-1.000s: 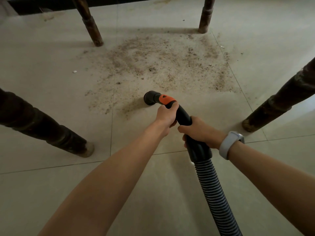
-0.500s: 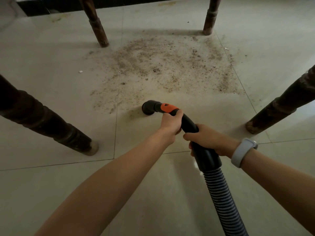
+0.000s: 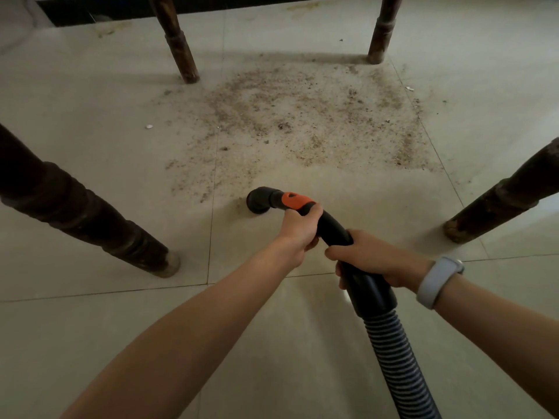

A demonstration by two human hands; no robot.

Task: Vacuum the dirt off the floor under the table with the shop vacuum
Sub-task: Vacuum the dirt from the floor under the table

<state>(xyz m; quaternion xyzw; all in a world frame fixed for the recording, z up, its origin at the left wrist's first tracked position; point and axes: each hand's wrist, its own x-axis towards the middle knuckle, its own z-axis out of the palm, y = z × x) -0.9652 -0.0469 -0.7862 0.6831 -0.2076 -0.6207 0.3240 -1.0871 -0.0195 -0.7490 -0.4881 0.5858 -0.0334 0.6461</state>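
A wide patch of brown dirt (image 3: 302,116) is spread over the pale floor tiles between the table's legs. The black vacuum nozzle (image 3: 258,200) points down at the near left edge of that patch, just above or on the floor. Behind it sits an orange slider (image 3: 295,200) on the curved black handle. My left hand (image 3: 298,229) grips the handle just behind the orange part. My right hand (image 3: 367,257) grips the thicker black cuff lower down. The ribbed hose (image 3: 399,364) runs from the cuff to the bottom edge.
Four dark wooden table legs stand around the dirt: near left (image 3: 90,219), near right (image 3: 499,201), far left (image 3: 178,40), far right (image 3: 381,28). A small white scrap (image 3: 148,126) lies left of the patch. A dark baseboard (image 3: 106,7) runs along the back.
The nozzle has drawn back a little toward me and to the left along the near edge of the dirt. Both hands keep their grip on the handle.
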